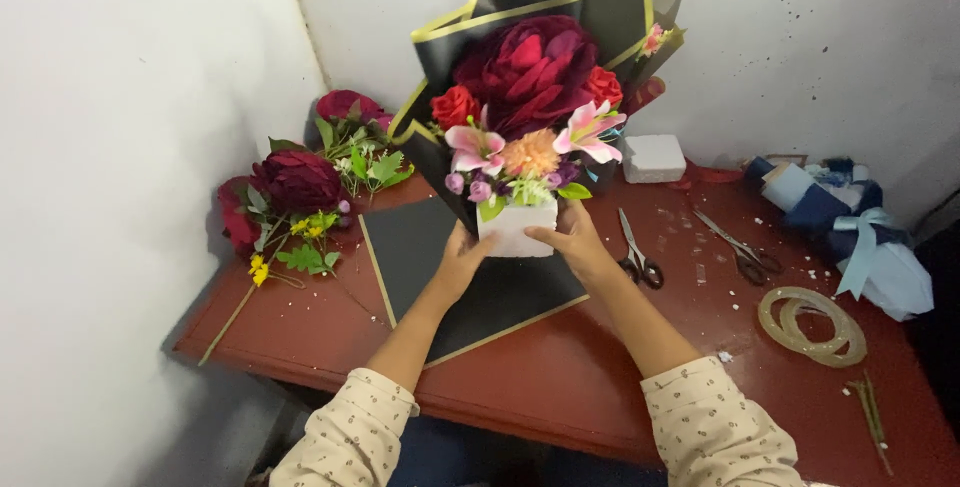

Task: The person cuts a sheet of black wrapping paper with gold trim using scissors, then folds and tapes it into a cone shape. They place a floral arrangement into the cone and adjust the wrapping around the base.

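White walls close in a corner around a dark red counter (560,377), with a black gold-edged wrapping sheet (430,247) lying flat in its middle. Over that sheet both hands grip a white foam block (517,227): the left hand (462,262) is wrapped on its left side, the right hand (575,239) on its right, fingers closed against the foam. Out of the block rises a flower arrangement (525,107) of a large burgundy bloom, red roses, pink lilies and an orange flower, backed by folded black paper with gold edges. Loose artificial flowers (300,192) lie at the far left; two pairs of scissors (640,257) sit to the right, with a tape roll (812,325) and blue wrapped bundles (850,232) beyond. The arrangement looks top-heavy, so a loosened grip could tip it backward, and squeezing hard could crumble the foam.
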